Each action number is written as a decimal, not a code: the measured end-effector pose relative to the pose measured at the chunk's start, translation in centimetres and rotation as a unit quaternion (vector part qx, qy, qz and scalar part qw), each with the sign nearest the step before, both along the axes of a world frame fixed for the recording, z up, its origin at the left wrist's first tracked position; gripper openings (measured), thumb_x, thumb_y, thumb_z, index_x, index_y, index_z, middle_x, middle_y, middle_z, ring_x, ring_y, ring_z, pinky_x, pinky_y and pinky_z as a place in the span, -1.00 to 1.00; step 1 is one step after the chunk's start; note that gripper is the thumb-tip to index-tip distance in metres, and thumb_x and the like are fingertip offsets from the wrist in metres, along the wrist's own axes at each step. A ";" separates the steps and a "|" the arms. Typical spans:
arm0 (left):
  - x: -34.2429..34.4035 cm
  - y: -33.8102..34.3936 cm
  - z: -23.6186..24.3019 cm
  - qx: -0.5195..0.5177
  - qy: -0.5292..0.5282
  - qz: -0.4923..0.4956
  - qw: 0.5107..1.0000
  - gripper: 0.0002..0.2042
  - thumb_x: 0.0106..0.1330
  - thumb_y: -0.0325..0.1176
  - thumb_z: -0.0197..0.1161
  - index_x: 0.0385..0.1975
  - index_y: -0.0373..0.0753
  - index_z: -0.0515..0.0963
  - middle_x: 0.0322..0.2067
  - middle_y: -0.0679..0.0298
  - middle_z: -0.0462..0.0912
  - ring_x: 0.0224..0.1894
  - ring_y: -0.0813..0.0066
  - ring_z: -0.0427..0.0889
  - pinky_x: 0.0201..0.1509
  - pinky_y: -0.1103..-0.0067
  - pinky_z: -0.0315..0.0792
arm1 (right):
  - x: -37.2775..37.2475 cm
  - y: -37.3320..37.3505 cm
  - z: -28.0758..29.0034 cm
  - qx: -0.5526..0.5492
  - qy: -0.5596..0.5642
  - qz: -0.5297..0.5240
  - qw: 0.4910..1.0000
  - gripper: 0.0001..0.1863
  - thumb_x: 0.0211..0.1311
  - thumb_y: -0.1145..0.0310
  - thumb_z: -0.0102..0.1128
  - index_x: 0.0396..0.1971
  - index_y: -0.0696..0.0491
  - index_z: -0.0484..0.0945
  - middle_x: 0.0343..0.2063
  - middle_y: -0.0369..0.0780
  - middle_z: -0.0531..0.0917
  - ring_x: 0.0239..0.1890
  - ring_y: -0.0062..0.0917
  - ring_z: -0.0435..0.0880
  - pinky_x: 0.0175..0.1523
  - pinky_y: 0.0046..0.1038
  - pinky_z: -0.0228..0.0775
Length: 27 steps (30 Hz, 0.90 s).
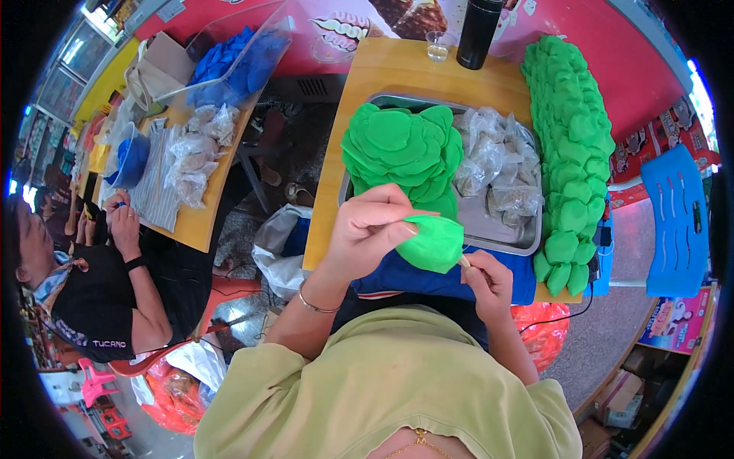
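Note:
A small bright green fabric pouch (433,246) is held up in front of me, above the near edge of the table. My left hand (373,228) pinches its upper left edge between thumb and fingers. At the pouch's lower right corner my right hand (489,281) is closed, with a small pale tip showing at its fingertips; what that tip is I cannot make out. Just beyond lies a metal tray (497,246) with a heap of flat green fabric pieces (401,149) on its left and several clear plastic bags (497,161) of brownish filling on its right.
Plump green pouches (569,153) are stacked in a long row along the table's right side. A black bottle (479,34) and a clear cup (437,47) stand at the back. At left, another person (99,291) works at a second table (200,229). A blue chair (674,218) stands right.

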<state>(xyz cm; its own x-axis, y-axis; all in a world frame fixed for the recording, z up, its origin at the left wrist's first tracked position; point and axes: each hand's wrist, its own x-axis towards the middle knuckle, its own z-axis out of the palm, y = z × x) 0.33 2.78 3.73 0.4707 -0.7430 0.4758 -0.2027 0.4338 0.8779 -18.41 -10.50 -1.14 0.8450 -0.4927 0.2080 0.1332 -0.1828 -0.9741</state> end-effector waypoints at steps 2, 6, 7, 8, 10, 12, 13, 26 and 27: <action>0.1 -0.3 -1.3 -0.016 0.068 -0.001 0.998 -0.81 0.15 -0.49 0.22 -0.23 -0.33 0.60 -0.49 0.33 0.43 -0.46 0.66 0.35 -0.42 0.73 0.22 | -0.2 0.2 -0.3 0.044 -0.002 0.006 0.999 -0.78 0.08 0.61 0.01 -0.26 0.17 0.57 -0.59 -0.25 0.50 -0.55 -0.64 0.42 -0.45 -0.62 0.21; 0.0 -0.2 -1.7 -0.012 0.153 -0.021 0.988 -0.79 0.17 -0.48 0.20 -0.19 -0.34 0.58 -0.43 0.32 0.44 -0.42 0.67 0.36 -0.41 0.73 0.23 | -0.2 0.1 -0.2 0.051 -0.003 -0.007 0.999 -0.77 0.08 0.62 0.00 -0.25 0.18 0.56 -0.57 -0.24 0.51 -0.53 -0.63 0.43 -0.44 -0.62 0.22; 0.0 -0.3 -1.3 -0.011 0.153 -0.023 0.988 -0.79 0.17 -0.48 0.20 -0.19 -0.34 0.58 -0.43 0.32 0.44 -0.42 0.67 0.36 -0.41 0.73 0.23 | -0.1 0.0 -0.2 0.052 -0.003 -0.009 0.999 -0.77 0.08 0.62 0.00 -0.25 0.18 0.56 -0.57 -0.24 0.51 -0.53 -0.63 0.43 -0.44 -0.62 0.22; 0.1 -0.4 -0.5 -0.011 0.096 -0.017 0.995 -0.78 0.16 -0.49 0.20 -0.18 -0.33 0.58 -0.44 0.33 0.44 -0.42 0.67 0.36 -0.40 0.72 0.23 | 0.0 -0.2 -0.2 0.011 -0.003 -0.016 1.000 -0.76 0.07 0.63 0.01 -0.25 0.17 0.57 -0.57 -0.24 0.51 -0.53 -0.62 0.42 -0.44 -0.62 0.22; 0.1 -0.4 0.5 -0.011 0.040 -0.012 0.999 -0.77 0.16 -0.49 0.20 -0.17 -0.33 0.57 -0.45 0.33 0.44 -0.41 0.66 0.37 -0.39 0.72 0.24 | 0.0 -0.4 0.1 -0.029 -0.002 -0.024 0.999 -0.76 0.06 0.63 0.02 -0.26 0.17 0.57 -0.58 -0.25 0.51 -0.54 -0.62 0.42 -0.44 -0.61 0.21; 0.2 -0.2 1.1 0.027 -0.046 0.018 0.998 -0.78 0.14 -0.48 0.22 -0.20 -0.31 0.59 -0.49 0.34 0.44 -0.43 0.64 0.38 -0.38 0.70 0.26 | 0.2 -0.3 0.7 -0.079 0.036 -0.023 0.996 -0.76 0.03 0.64 0.03 -0.27 0.16 0.58 -0.58 -0.26 0.51 -0.55 -0.61 0.41 -0.46 -0.60 0.21; 0.2 -0.2 1.1 0.028 -0.046 0.019 0.998 -0.78 0.14 -0.48 0.22 -0.20 -0.31 0.59 -0.49 0.34 0.44 -0.43 0.64 0.38 -0.38 0.70 0.26 | 0.2 -0.3 0.7 -0.079 0.036 -0.023 0.996 -0.76 0.03 0.64 0.03 -0.27 0.16 0.58 -0.58 -0.26 0.51 -0.55 -0.61 0.41 -0.46 -0.60 0.21; -0.4 -0.5 -0.7 -0.037 0.076 0.002 0.996 -0.75 0.21 -0.31 0.19 -0.31 -0.40 0.61 -0.48 0.28 0.49 -0.40 0.54 0.45 -0.32 0.65 0.32 | -0.1 0.6 -0.2 0.064 -0.001 0.031 0.997 -0.81 0.16 0.53 0.00 -0.27 0.22 0.56 -0.56 -0.28 0.48 -0.53 -0.67 0.40 -0.44 -0.65 0.17; -0.5 -0.5 -0.9 -0.046 0.102 -0.008 0.994 -0.72 0.23 -0.27 0.18 -0.32 -0.42 0.60 -0.45 0.26 0.50 -0.36 0.52 0.45 -0.29 0.63 0.34 | -0.2 0.7 -0.2 0.101 0.006 0.040 0.994 -0.80 0.14 0.56 0.00 -0.25 0.20 0.57 -0.55 -0.27 0.50 -0.50 -0.66 0.41 -0.40 -0.63 0.20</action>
<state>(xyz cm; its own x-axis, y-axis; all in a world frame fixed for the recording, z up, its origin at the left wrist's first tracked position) -0.19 2.32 2.82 0.5532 -0.7085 0.4382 -0.0163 0.5167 0.8560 -18.57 -9.80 -1.36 0.8849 -0.4549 0.1004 0.1268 0.0279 -0.9915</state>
